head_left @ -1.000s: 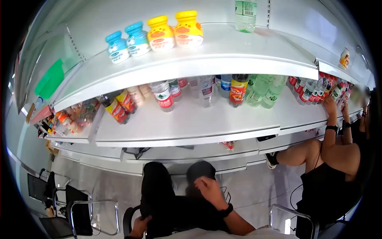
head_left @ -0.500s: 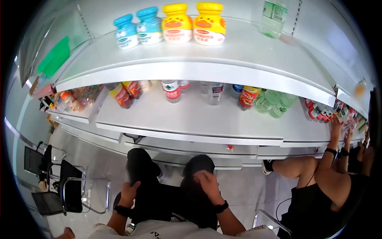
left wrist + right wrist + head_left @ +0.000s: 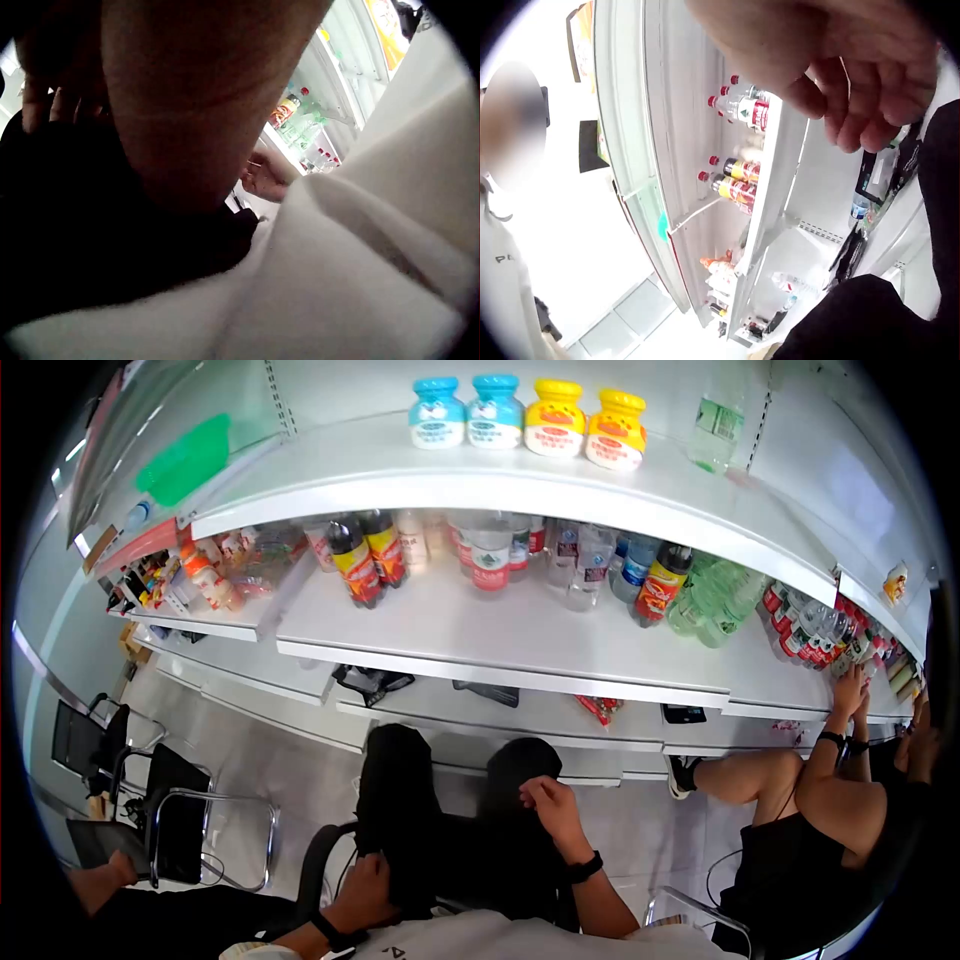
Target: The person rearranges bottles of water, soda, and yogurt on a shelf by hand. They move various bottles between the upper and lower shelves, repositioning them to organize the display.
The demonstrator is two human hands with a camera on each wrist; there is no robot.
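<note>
In the head view my left hand (image 3: pixel 365 895) rests on the dark trousers at my left thigh, holding nothing visible. My right hand (image 3: pixel 555 810) is over the right thigh near the knee, fingers loosely bent, with nothing in it. The right wrist view shows the same hand (image 3: pixel 855 82) hanging empty with relaxed fingers in front of the shelves. Part of the left hand (image 3: pixel 64 105) is dark at the upper left of the left wrist view, against black cloth. Both hands are apart from the shelf goods.
Two blue jars (image 3: pixel 495 415) and two yellow jars (image 3: pixel 556 420) stand on the upper shelf (image 3: pixel 450 495). Several bottles (image 3: pixel 490 555) line the shelf below. A seated person (image 3: pixel 840 790) reaches into the shelf at right. Chairs (image 3: pixel 180 810) and another person's hand (image 3: pixel 122 868) are at left.
The head view has shifted, showing more of the lower-shelf bottles. My left hand has come from beside the thigh onto it. Another person's arm and leg show more at the lower left.
</note>
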